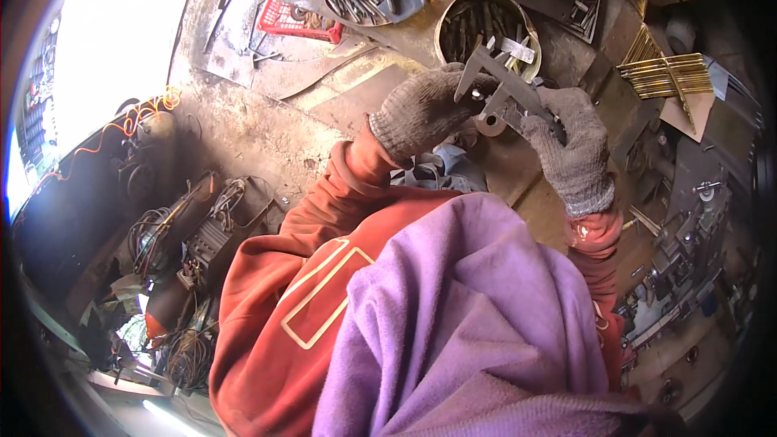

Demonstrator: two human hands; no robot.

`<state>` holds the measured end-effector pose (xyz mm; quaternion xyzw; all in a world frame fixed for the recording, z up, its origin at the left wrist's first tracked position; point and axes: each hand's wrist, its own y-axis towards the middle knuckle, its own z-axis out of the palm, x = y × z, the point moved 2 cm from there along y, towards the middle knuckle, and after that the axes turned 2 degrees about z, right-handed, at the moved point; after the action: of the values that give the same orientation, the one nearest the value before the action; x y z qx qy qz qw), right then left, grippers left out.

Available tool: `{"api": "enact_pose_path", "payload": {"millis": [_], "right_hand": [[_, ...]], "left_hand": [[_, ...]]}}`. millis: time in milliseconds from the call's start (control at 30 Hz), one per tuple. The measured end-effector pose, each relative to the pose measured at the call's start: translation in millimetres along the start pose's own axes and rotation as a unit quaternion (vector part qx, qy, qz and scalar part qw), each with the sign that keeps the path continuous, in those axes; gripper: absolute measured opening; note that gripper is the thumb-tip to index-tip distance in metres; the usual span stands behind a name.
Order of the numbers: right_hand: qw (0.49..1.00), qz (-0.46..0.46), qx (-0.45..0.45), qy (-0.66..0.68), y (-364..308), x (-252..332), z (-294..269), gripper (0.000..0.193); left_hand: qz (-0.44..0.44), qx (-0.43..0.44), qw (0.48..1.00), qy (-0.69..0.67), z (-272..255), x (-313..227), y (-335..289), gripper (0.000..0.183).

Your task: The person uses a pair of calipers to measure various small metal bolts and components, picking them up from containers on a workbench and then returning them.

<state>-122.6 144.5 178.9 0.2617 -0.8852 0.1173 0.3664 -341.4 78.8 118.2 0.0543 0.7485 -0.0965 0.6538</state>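
Holding: caliper (503, 81) raised between both gloved hands, above the floor.
Left hand (425, 109): fingers closed on its jaw end.
Right hand (576, 146): fingers wrapped round the beam.
Behind: bucket (477, 20) of metal pieces.

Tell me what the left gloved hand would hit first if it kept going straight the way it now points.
Likely the round metal bucket of metal rods, just beyond the left hand and the caliper it holds with the right hand. Depth is unclear; the bucket may sit lower.
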Motion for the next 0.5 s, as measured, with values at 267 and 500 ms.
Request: {"api": "enact_pose_path", "payload": {"millis": [267,500], "right_hand": [[0.998,-0.055,-0.005,-0.029,1.0,-2.3,-0.3,0.034],[0.996,-0.070,-0.034,-0.035,2.6,0.9,-3.5,0.033]], "left_hand": [[0.004,0.006,1.000,-0.001,-3.4,5.4,-10.0,0.040],[0.068,0.001,0.997,0.027,-4.4,7.4,-8.1,0.037]]}}
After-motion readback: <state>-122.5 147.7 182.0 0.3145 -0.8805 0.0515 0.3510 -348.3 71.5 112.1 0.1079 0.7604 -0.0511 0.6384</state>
